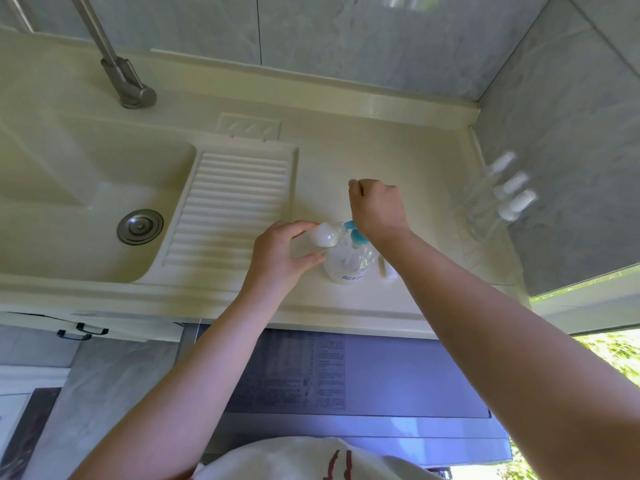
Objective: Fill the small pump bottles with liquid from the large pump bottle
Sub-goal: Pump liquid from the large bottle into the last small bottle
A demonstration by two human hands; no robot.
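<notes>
A home laundry or utility corner: a cream worktop (398,161) with moulded sink (86,188) and ribbed washboard (228,209) left of the left hand (277,254), grey tiled walls (346,36).

Sink (69,209): left end of counter (398,150), washboard (232,206) on its right. Large pump bottle (349,261): front centre. Small pump bottles (498,195): far right, against wall.

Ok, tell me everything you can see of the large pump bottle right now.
The large pump bottle is clear plastic with a blue pump head and spout on top and a white label with blue print low on its front. It stands upright on the cream counter right of the ribbed drainboard. The right hand presses on the pump; the left hand holds a small bottle at the spout.
</notes>
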